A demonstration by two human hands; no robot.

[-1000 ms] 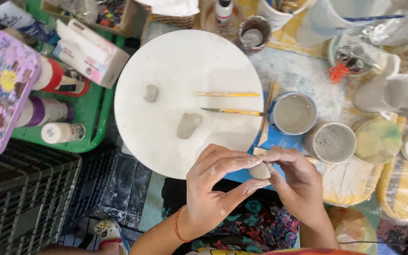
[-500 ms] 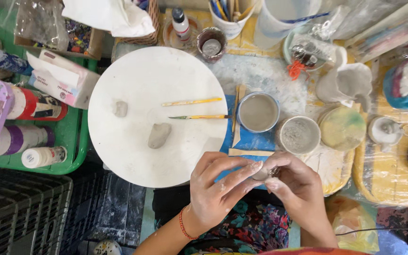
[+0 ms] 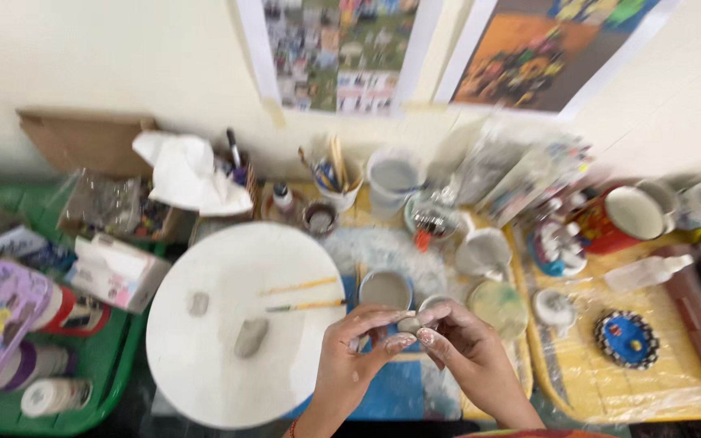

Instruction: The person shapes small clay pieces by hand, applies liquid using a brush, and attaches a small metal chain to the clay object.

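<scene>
Left hand (image 3: 349, 354) and right hand (image 3: 466, 349) meet fingertip to fingertip, pinched together on a small clay lump (image 3: 408, 324); a cup (image 3: 384, 289) sits just beyond.

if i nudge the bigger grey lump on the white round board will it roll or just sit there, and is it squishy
The bigger grey lump looks flattish and irregular, so it would probably slide or stay put on the white round board rather than roll. Its dull, soft-edged surface suggests clay, likely dentable and fairly heavy for its size. The left hand and right hand pinch a similar small piece between fingertips.
</scene>
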